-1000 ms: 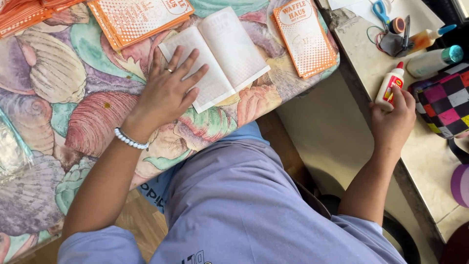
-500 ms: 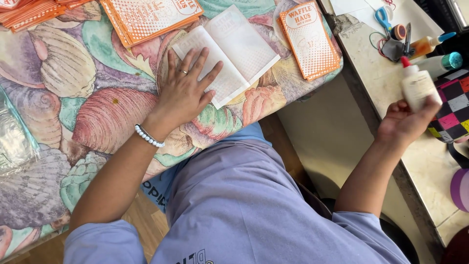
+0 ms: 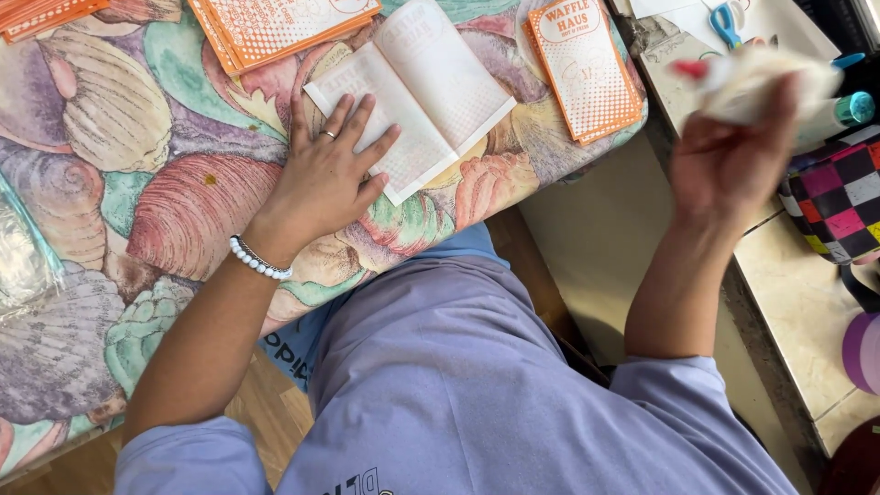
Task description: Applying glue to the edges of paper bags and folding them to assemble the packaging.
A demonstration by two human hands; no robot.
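Gluing of a paper booklet, early stage. The white booklet point(image 3: 412, 92) lies open and flat on the seashell-patterned tablecloth point(image 3: 137, 183), with no glue visible on its pages as far as the view shows. The left hand point(image 3: 321, 183) rests palm-down with its fingers point(image 3: 353, 119) spread apart across the near corner of the left page, pinning it. The right hand point(image 3: 724, 165) is raised over the gap beside the side counter point(image 3: 797, 293), its fingers closed around a white glue bottle point(image 3: 761, 78) with a red cap, motion-blurred; the cap appears on. Stacks of orange printed cards point(image 3: 587, 64) lie beside the booklet, untouched.
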